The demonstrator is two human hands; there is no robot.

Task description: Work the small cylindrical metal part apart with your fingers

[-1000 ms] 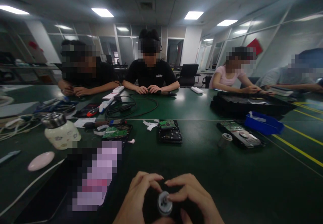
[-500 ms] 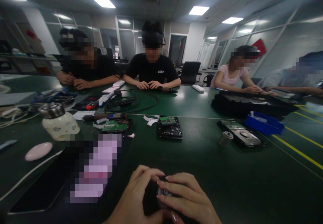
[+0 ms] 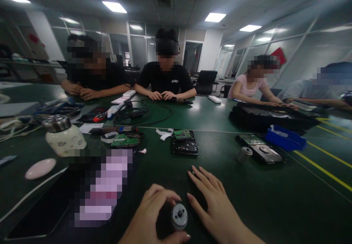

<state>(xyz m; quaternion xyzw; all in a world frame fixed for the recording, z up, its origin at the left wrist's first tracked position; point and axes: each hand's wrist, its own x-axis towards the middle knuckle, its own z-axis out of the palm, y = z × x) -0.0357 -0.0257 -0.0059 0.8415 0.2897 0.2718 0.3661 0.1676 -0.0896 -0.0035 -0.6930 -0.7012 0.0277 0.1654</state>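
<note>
My left hand (image 3: 150, 213) is curled round a small grey cylindrical motor (image 3: 179, 220), thumb on the near side and fingers on the far side. The motor's round end, with a dark shaft hole in the middle, faces up. My right hand (image 3: 211, 196) lies off to the right with its fingers spread over the green table (image 3: 275, 203), apart from the motor. By its fingertips is a tiny shiny piece (image 3: 193, 172), too small to name. A second metal motor (image 3: 244, 155) stands farther right, beside an opened hard drive (image 3: 261, 149).
Two more opened hard drives with green boards (image 3: 186, 145) (image 3: 125, 140) lie ahead. On the left are a tablet-like device (image 3: 38, 214), a cream bottle (image 3: 66, 139) and a pink oval object (image 3: 40, 169). A blue tray (image 3: 286, 139) sits right. Several people work across the table.
My right hand has come off the motor and moved forward and right, its fingers opening out onto the table. My left hand still holds the motor, whose top now shows.
</note>
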